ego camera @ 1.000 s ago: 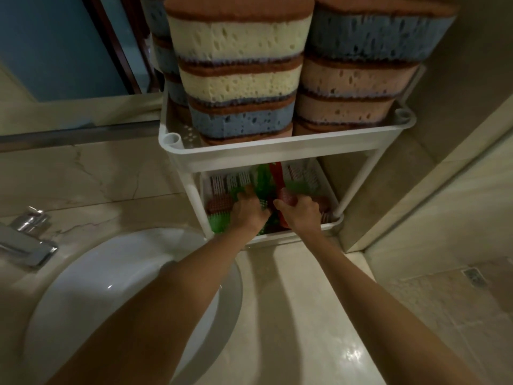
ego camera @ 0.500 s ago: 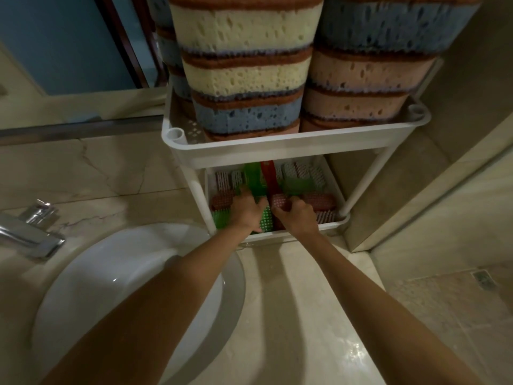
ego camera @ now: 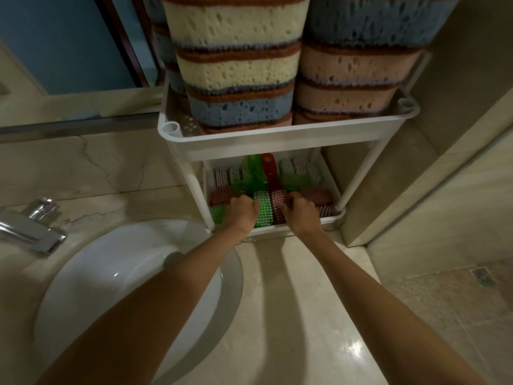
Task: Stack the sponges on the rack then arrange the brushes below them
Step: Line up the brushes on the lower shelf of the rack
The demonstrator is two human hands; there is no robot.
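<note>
Sponges (ego camera: pixel 238 65) fill the upper tier of the white rack (ego camera: pixel 277 144) in tall stacks, so that half of the job looks finished. Beside the rack, the pale stone worktop (ego camera: pixel 291 315) carries a round white basin (ego camera: pixel 119 273) with a chrome tap (ego camera: pixel 33 226) at its left edge. Brushes (ego camera: pixel 302 173) lie in the lower tray, below the sponges: green, red and pink ones, several bristle-side up, two long handles running toward the back. A second ago both hands were pressed close together over the middle brushes; now they have parted, uncovering a green brush (ego camera: pixel 262 209) and a pink brush (ego camera: pixel 279 205) lying side by side between them. The left hand (ego camera: pixel 241 212) touches the green brush's left edge, the right hand (ego camera: pixel 301 211) the pink brush's right edge. The fingers of both are curled under, and I cannot tell whether they clamp anything. This reads as final straightening of the brush row.
</note>
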